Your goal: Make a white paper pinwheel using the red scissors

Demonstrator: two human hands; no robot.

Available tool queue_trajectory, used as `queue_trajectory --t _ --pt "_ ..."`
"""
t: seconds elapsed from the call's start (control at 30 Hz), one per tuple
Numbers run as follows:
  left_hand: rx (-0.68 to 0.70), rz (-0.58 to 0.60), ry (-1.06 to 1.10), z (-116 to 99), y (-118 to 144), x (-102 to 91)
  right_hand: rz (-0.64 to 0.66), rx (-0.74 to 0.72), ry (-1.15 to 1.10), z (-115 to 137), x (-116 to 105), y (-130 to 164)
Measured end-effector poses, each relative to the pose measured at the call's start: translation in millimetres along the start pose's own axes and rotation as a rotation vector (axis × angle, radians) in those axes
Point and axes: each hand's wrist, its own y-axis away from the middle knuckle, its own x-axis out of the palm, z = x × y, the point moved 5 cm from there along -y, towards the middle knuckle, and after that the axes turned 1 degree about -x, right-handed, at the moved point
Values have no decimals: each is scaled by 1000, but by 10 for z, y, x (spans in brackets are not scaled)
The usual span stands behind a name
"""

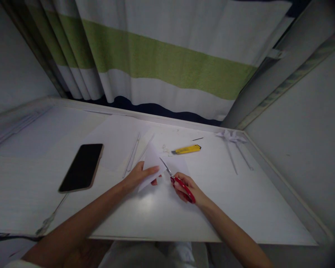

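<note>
Centrally, left hand (141,176) fingers pinch thin white paper piece (150,163), pointed and folded, raised off glossy white worktop (240,208). Right hand (188,188) fingers curled through red plastic loops of scissors (177,180), slim metal blades parted at paper's 3 o'clock edge. Yellow utility knife (187,149) at 1 o'clock; flat black phone (82,167) at 9 o'clock.

A home room: striped curtain (162,67) behind a white desk (240,208).
</note>
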Motion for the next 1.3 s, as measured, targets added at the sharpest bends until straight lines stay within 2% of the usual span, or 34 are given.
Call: queue_trajectory --t 0.2,0.47,0.73,1.0,1.3 --pt "42 -43 32 17 -25 -67 0 -18 3 -3 6 -20" --pt "-21 -164 122 73 -83 -103 9 -14 -9 16 16 -6" --pt "-45 -183 128 98 -66 -130 33 -7 -23 1 39 -3" --pt "-61 -254 97 81 -42 -111 41 6 -20 -28 57 -7" --pt "-46 -241 46 41 -14 -106 58 10 -28 2 67 16"
